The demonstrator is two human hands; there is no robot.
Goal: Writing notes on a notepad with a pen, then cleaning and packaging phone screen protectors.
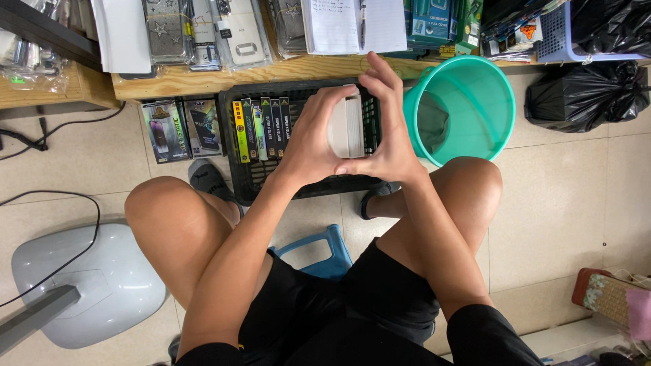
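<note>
Item: black slatted crate [247, 177] on the floor between your feet, holding a row of slim upright boxes [261, 129] against its left wall (yellow, green and dark spines). Above the crate's right half, your left hand [313, 139] and right hand [385, 139] both close around a small stack of white boxes [350, 126], fingers curled over its top and sides, palms pressing it from either side. Teal bucket [475, 102] just right of the crate, with something grey lying inside. Black bags [586, 95] sit further right. Two flat packages [178, 127] lean left of the crate. A wooden table edge [203, 80] overhangs the crate's far rim, carrying packaged phone cases [203, 30] and an open notebook [352, 26].
</note>
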